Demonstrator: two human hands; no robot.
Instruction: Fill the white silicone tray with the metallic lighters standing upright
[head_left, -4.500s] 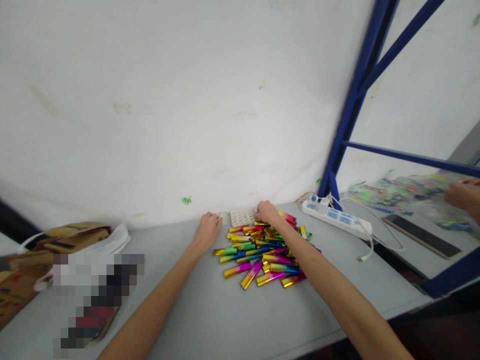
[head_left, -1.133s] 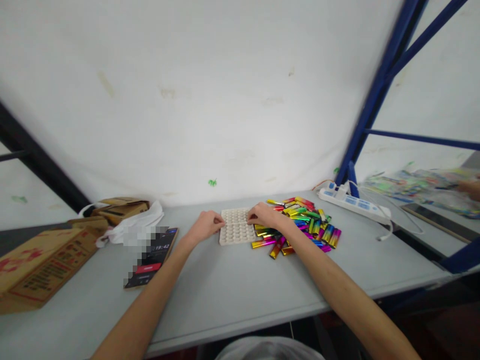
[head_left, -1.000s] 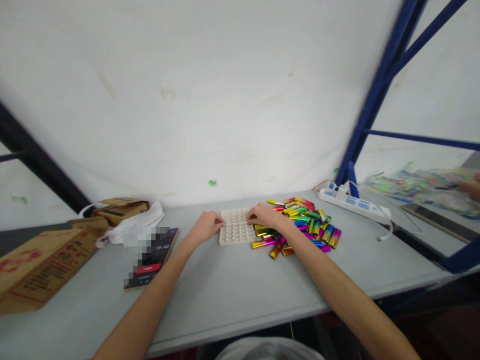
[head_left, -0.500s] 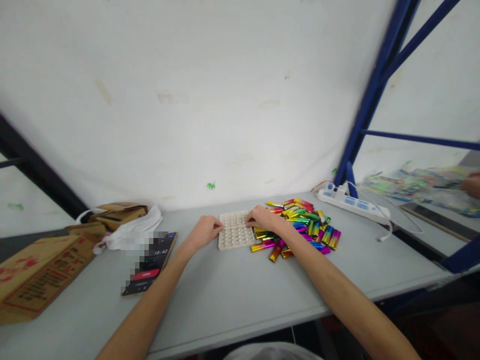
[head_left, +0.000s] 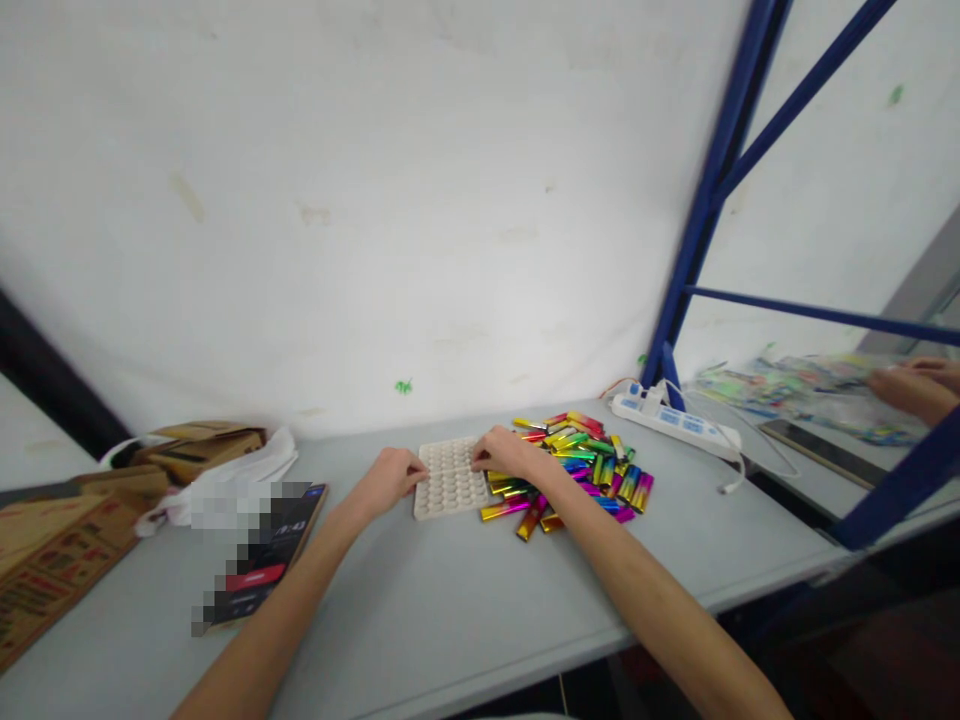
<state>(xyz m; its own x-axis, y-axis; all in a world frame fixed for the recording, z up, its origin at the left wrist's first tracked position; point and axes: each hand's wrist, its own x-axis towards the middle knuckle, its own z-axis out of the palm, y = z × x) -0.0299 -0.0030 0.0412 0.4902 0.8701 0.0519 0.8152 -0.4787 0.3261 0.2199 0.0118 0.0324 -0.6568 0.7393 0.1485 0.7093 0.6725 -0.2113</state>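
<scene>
Tray [head_left: 448, 492] (pale) — fingers [head_left: 416, 468] at both edges.

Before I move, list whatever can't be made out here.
In the head view:
Right edge of the white tray: partly behind the right hand.
What the right hand grips, if anything: too small.
Some shiny tubes: behind the right forearm.
Part of the phone: pixelated.
Cardboard box: cut off by left edge.
Another person's hand: cut off by right edge.
</scene>
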